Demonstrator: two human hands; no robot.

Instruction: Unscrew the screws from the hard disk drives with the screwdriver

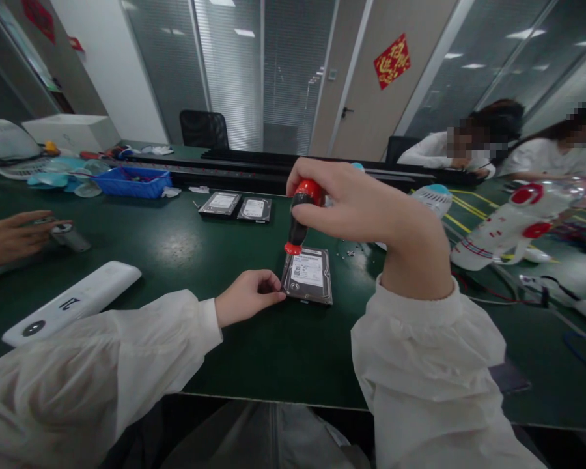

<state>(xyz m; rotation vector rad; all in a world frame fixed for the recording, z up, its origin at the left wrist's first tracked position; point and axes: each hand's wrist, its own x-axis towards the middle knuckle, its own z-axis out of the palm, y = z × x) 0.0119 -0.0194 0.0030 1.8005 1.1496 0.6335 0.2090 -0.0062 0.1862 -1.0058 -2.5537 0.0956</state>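
A hard drive lies label up on the green table in front of me. My right hand is wrapped round the red and black handle of a screwdriver, held upright over the drive's far left part. The screwdriver's tip is too hard to make out. My left hand touches the drive's near left corner with thumb and forefinger; whether something small sits between them I cannot tell. Two more hard drives, one on the left and one on the right, lie side by side farther back.
Small screws lie right of the drive. A white power bank is at the left, near another person's hand by a metal cylinder. A blue tray stands behind. At the right are a white bottle and cables.
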